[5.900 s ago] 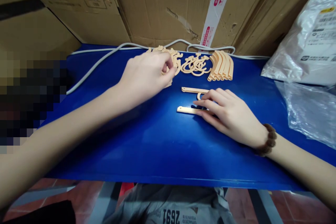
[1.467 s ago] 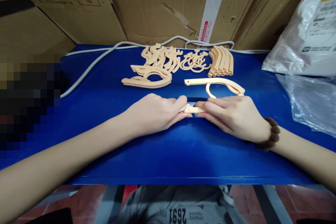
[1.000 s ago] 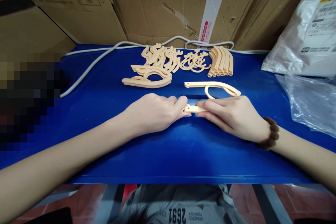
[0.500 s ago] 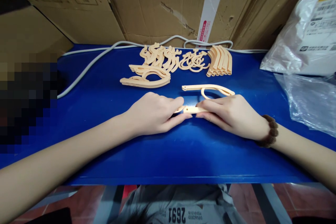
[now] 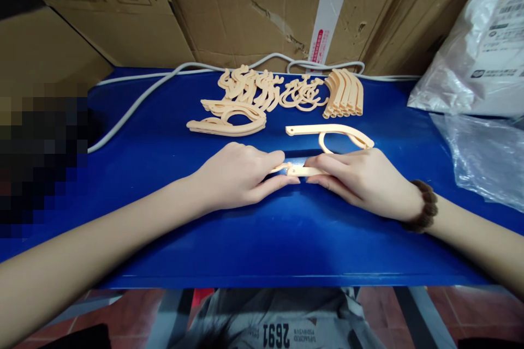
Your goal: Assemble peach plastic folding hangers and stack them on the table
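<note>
My left hand (image 5: 235, 177) pinches a thin cream plastic piece (image 5: 279, 168) between thumb and forefinger; most of it is hidden by the fingers. Its tip meets the holed end of a cream folding hanger (image 5: 305, 172), whose lower arm is gripped in my right hand (image 5: 354, 180). The hanger's other arm (image 5: 317, 130) extends above the right hand, with the curved hook (image 5: 322, 143) showing between the two arms. Whether the thin piece sits inside the arm's end or only touches it, I cannot tell.
Behind the hands lie folded hangers (image 5: 229, 130), a heap of wavy cream pieces (image 5: 245, 87), loose hooks (image 5: 303, 95) and stacked curved arms (image 5: 344, 92). A white cable (image 5: 139, 106) runs along the blue tabletop (image 5: 262, 245). Cardboard boxes (image 5: 245, 27) and a plastic bag (image 5: 462, 71) border it.
The hanger's upper arm has swung slightly up and to the right, away from the lower arm. The lower arm's end tilts a little at the left fingertips. Both hands keep their grip.
</note>
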Motion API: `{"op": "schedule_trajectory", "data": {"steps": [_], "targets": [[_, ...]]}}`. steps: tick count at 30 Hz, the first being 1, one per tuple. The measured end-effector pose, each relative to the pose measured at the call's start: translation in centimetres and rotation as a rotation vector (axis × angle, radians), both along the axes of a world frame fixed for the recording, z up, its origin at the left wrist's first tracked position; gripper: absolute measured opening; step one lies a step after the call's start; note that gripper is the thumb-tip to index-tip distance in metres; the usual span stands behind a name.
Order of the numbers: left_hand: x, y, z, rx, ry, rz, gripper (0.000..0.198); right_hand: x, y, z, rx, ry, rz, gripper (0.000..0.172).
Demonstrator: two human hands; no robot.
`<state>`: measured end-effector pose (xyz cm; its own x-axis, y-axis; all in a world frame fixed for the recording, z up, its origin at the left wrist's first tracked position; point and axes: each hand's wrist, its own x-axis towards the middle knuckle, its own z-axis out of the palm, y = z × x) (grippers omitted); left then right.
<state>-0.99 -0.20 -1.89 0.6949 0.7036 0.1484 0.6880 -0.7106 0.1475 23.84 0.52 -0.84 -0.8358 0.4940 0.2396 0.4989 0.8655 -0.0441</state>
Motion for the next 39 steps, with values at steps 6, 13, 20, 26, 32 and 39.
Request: {"op": "schedule_trajectory", "data": {"steps": [6,13,20,26,32,39], "targets": [[0.0,-0.3,0.0,0.230,0.045,-0.071,0.046,-0.1,-0.2,0.0,-0.026,0.008,-0.011,0.034],[0.0,-0.4,0.0,0.401,0.092,-0.093,0.049,-0.1,-0.2,0.1,-0.016,-0.011,-0.017,0.033],[-0.2,-0.4,0.1,0.512,0.123,-0.142,0.043,-0.1,0.0,0.2,-0.093,-0.018,-0.020,0.039],[0.1,-0.8,0.4,0.632,0.241,-0.164,0.046,0.0,0.4,0.4,-0.269,-0.050,0.017,0.042],[0.3,-1.0,0.6,0.714,0.198,-0.171,0.039,0.0,0.1,0.4,-0.195,-0.042,0.020,0.038],[0.2,-0.9,0.9,0.602,0.075,-0.165,0.029,-0.2,-0.4,0.5,0.083,-0.036,0.018,0.034]]}}
